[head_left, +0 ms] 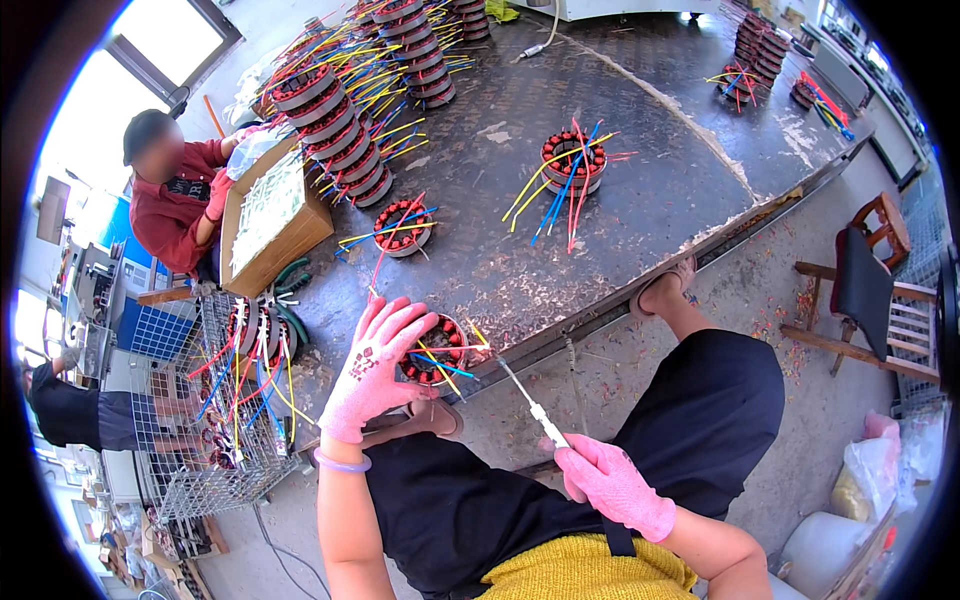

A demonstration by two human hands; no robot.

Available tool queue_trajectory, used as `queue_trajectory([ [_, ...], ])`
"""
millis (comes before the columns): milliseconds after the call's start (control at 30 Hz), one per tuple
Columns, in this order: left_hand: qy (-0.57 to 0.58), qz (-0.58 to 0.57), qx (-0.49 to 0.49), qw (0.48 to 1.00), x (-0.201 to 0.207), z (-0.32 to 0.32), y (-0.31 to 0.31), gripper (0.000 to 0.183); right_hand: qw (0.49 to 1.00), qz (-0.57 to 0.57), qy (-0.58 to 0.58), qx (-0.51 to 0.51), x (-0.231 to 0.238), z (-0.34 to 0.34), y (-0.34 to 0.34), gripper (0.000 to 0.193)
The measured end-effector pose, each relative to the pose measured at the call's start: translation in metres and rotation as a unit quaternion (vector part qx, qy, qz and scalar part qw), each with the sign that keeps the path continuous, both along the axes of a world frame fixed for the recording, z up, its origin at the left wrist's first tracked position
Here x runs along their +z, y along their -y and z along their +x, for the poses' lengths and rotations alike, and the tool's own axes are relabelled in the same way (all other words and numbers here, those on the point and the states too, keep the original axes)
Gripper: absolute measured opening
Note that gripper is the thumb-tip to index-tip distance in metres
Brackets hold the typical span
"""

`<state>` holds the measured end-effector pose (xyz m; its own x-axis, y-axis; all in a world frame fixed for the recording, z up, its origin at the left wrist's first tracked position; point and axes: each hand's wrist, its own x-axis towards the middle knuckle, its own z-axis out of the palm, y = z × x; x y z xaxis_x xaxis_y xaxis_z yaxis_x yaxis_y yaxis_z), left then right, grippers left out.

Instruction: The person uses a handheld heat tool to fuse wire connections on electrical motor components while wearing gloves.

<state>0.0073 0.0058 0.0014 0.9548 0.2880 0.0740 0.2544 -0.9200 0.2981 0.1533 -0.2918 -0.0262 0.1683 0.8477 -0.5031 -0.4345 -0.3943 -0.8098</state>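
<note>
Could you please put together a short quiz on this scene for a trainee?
1. Which hand holds the white-handled tool?
2. True or false: the chair stands to the person's right.
3. The left hand holds: (a) a box; (b) a coiled ring; (c) a bag.

Key: 1. The right hand. 2. True. 3. b.

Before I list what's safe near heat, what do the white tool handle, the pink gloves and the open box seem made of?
White tool handle: probably smooth, hard plastic; evenly white, with a clean outline.
Pink gloves: likely matte knitted fabric, since they fit closely and look finely textured.
Open box: most likely matte cardboard, judging by plain brown walls.
</note>
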Motion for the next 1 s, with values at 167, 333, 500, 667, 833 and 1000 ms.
queue_trajectory([
  [167,0.004,0.001,-0.003,1.000,0.001,0.000,0.000,0.092,1.000,-0.004,0.005,0.006,0.005,0.001,-0.001,0.039],
  [333,0.004,-0.002,-0.002,1.000,0.001,0.000,0.000,0.091,1.000,0.000,0.005,0.014,0.006,0.003,-0.002,0.038],
  [500,0.007,0.000,-0.003,1.000,0.000,0.001,0.000,0.092,0.999,-0.039,0.005,0.016,0.020,0.006,-0.005,0.039],
  [667,0.007,0.001,-0.003,1.000,0.000,0.000,0.000,0.092,1.000,-0.018,-0.001,0.010,0.015,0.004,-0.003,0.039],
  [833,0.006,-0.003,0.001,1.000,0.001,0.000,0.001,0.091,0.999,-0.032,0.003,0.024,0.023,0.006,-0.005,0.040],
  [1000,0.015,-0.003,-0.002,1.000,0.002,0.001,0.001,0.090,1.000,-0.010,-0.012,-0.001,0.008,0.001,-0.002,0.039],
])
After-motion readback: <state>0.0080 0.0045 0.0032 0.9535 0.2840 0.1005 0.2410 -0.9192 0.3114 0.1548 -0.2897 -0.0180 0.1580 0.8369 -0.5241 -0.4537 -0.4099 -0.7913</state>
